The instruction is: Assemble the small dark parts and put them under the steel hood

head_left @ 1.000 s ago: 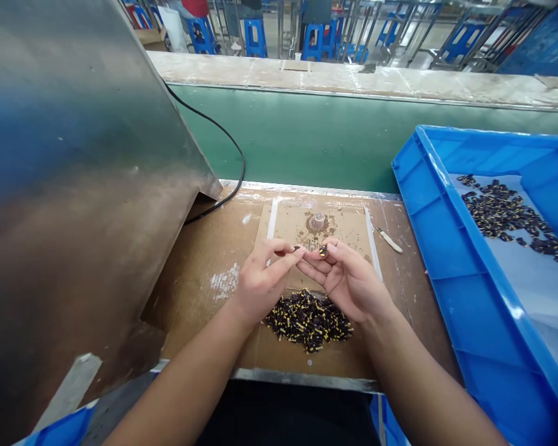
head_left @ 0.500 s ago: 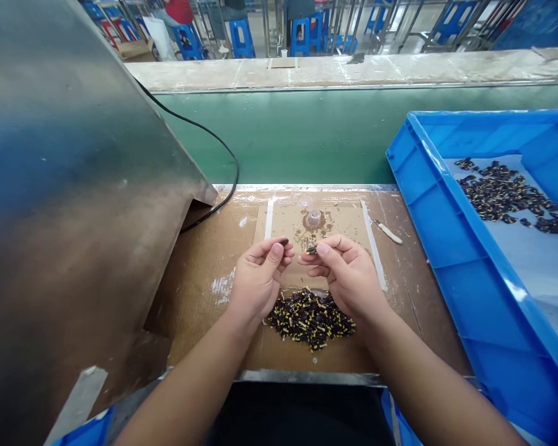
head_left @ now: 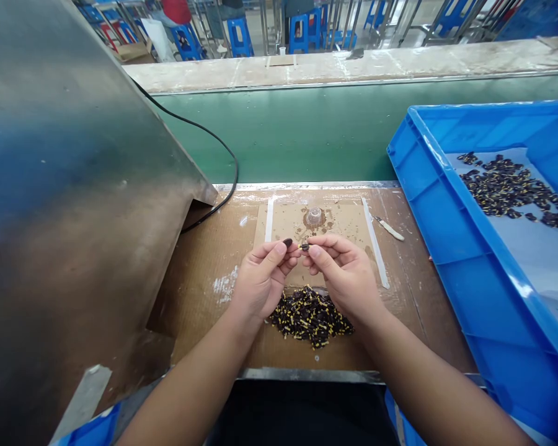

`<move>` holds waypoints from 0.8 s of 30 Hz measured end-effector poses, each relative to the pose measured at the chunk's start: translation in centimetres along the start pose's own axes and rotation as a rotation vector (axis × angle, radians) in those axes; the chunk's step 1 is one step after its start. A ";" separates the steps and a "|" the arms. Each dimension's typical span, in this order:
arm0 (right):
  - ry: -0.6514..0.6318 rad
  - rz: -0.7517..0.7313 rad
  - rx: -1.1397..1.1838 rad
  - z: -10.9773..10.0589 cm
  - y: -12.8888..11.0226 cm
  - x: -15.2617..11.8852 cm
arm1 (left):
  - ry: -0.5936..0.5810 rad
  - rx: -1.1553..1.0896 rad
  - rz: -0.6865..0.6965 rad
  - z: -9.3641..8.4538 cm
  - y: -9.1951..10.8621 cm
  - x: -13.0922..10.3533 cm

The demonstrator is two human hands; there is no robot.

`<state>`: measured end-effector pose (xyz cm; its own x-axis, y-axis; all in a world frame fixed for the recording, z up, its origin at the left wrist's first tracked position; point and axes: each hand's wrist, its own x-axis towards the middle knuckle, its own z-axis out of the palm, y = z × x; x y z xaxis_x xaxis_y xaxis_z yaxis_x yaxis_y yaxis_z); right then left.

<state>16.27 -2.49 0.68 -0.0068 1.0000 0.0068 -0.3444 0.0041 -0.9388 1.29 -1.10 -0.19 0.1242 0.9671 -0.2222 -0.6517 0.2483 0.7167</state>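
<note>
Between the thumb and fingers of my left hand (head_left: 261,272) is a small dark oval piece (head_left: 287,242). My right hand (head_left: 343,272) pinches a small black-and-yellow part (head_left: 304,247), close beside the oval piece; whether the two touch I cannot make out. Both hands are raised over the cardboard-covered bench. Below them lies a heap of small black-and-yellow parts (head_left: 310,317). Just beyond my fingers, a small clear cup (head_left: 314,216) stands on a stained cardboard sheet (head_left: 348,226) taped down at its sides.
A large blue bin (head_left: 465,260) on the right holds many dark-and-yellow pieces (head_left: 511,186) on white paper. A white-handled knife (head_left: 390,230) lies right of the sheet. A metal housing (head_left: 84,186) fills the left, with a black cable (head_left: 204,129) behind it. A green wall (head_left: 283,136) borders the back.
My right hand has moved slightly left, bringing its part close to the oval piece. The oval piece now shows more of its face and is tilted upward in my left fingers.
</note>
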 end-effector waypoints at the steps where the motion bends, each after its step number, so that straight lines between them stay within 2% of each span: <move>1: -0.003 -0.012 -0.020 0.2 -0.1 -0.1 | 0.003 -0.004 -0.001 0.0 0.0 0.0; 8: 0.081 -0.173 -0.228 0.9 -0.5 -1.2 | -0.032 0.023 0.026 -0.2 0.0 0.0; 14: 0.043 -0.363 -0.436 0.7 -0.2 -1.4 | -0.058 0.013 0.029 -0.2 0.1 -0.1; 24: 0.069 -0.324 -0.423 0.7 0.1 -1.5 | -0.019 0.028 0.057 -0.2 -0.1 0.0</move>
<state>15.62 -4.00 0.84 0.1041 0.9451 0.3096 0.0895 0.3011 -0.9494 1.24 -1.13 -0.43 0.1022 0.9804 -0.1683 -0.6369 0.1944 0.7461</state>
